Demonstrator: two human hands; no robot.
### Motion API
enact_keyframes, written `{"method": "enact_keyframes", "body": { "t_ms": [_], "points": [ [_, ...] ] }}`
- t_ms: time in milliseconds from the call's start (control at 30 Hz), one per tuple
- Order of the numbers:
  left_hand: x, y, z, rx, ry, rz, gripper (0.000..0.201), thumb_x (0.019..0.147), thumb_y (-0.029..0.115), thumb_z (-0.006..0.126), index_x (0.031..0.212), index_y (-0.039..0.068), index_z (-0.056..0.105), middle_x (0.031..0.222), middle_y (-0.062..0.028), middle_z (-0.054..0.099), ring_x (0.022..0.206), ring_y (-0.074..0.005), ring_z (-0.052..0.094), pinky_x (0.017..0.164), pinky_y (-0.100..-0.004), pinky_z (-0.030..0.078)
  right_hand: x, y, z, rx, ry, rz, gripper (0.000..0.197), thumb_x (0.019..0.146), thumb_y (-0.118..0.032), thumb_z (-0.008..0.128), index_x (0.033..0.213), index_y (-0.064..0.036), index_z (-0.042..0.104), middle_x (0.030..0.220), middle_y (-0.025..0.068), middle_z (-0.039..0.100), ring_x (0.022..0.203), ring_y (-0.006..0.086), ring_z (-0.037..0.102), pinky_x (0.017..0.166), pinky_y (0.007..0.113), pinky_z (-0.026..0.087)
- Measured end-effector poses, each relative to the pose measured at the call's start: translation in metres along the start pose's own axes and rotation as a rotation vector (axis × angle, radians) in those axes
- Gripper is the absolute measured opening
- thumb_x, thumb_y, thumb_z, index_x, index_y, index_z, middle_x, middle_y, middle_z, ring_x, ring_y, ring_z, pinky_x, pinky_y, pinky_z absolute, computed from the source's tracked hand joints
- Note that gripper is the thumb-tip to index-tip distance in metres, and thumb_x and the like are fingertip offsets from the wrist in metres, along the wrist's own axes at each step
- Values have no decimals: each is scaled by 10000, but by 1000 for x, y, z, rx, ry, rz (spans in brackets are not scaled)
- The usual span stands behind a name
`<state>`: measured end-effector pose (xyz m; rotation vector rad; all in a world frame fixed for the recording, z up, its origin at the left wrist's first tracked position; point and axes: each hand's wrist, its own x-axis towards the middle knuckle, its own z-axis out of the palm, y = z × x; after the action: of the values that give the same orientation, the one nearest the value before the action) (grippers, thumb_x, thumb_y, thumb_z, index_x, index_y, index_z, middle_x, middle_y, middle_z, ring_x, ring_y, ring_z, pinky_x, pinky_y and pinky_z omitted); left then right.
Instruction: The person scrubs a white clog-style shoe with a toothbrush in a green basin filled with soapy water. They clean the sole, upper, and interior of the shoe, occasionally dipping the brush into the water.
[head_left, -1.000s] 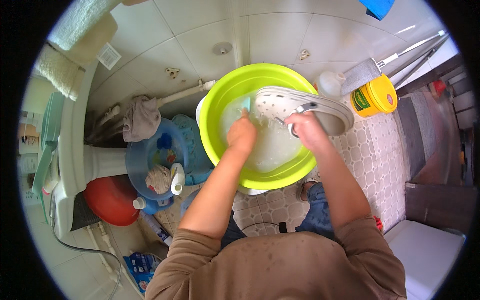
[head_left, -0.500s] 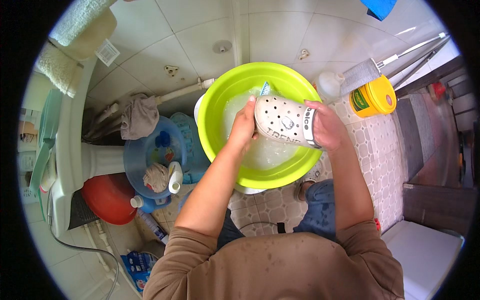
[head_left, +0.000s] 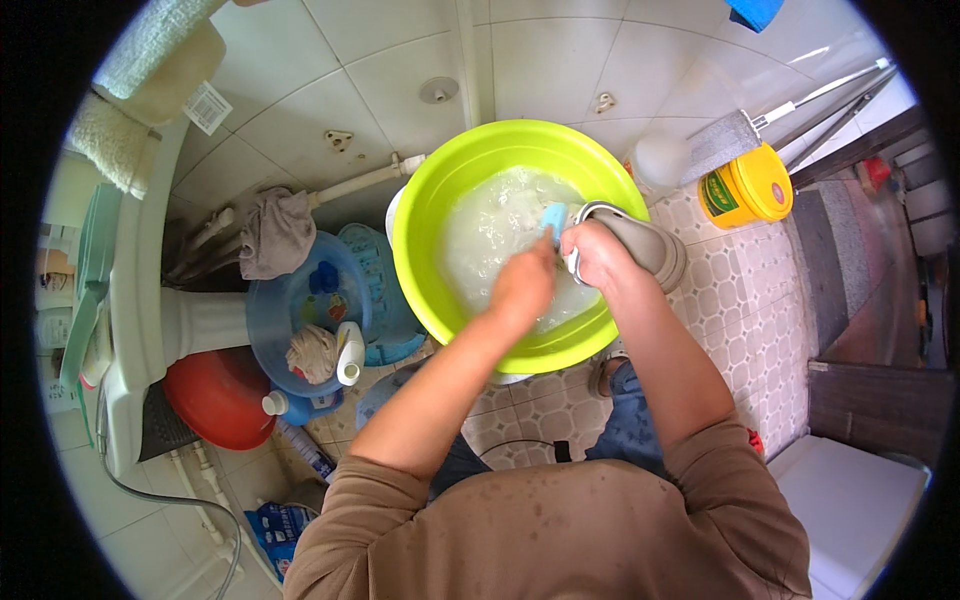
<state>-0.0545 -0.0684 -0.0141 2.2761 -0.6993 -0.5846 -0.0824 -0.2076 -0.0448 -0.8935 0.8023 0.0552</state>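
Over the lime-green basin (head_left: 425, 285) full of soapy water, my right hand (head_left: 598, 255) grips a white clog (head_left: 648, 240) by its strap end. The clog's opening faces up and its toe reaches past the basin's right rim. My left hand (head_left: 524, 285) is closed round a light blue scrub brush (head_left: 553, 217), close beside the clog, above the suds. Most of the brush handle is hidden by my fingers, and I cannot tell whether its bristles touch the clog.
A yellow bucket (head_left: 752, 188) and a translucent jug (head_left: 660, 163) stand beyond the basin at right, near a flat mop (head_left: 722, 145). To the left are a blue basin (head_left: 262, 340) with a cloth and bottle in it, a red basin (head_left: 215, 395) and a white sink (head_left: 130, 400).
The clog has turned from its perforated top showing to its opening showing, and shifted right. My left hand has let go of it and taken the brush from the water.
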Motion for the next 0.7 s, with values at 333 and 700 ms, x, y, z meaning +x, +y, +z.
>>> {"method": "enact_keyframes", "body": {
  "t_ms": [333, 700],
  "points": [
    [-7, 11, -12, 212, -123, -7, 489, 837, 123, 428, 1325, 97, 412, 863, -230, 634, 795, -382, 625, 726, -466, 489, -1, 4, 8, 63, -9, 87, 223, 557, 89, 474, 745, -27, 442, 749, 80, 439, 653, 217, 425, 584, 309, 375],
    [-4, 11, -14, 259, -192, -76, 548, 830, 85, 392, 1374, 100, 329, 929, -248, 625, 829, -377, 622, 743, -476, 482, -3, 3, 15, 51, -51, 81, 201, 547, 98, 470, 633, -79, 427, 698, 29, 420, 637, 178, 419, 532, 290, 326]
  ]
}}
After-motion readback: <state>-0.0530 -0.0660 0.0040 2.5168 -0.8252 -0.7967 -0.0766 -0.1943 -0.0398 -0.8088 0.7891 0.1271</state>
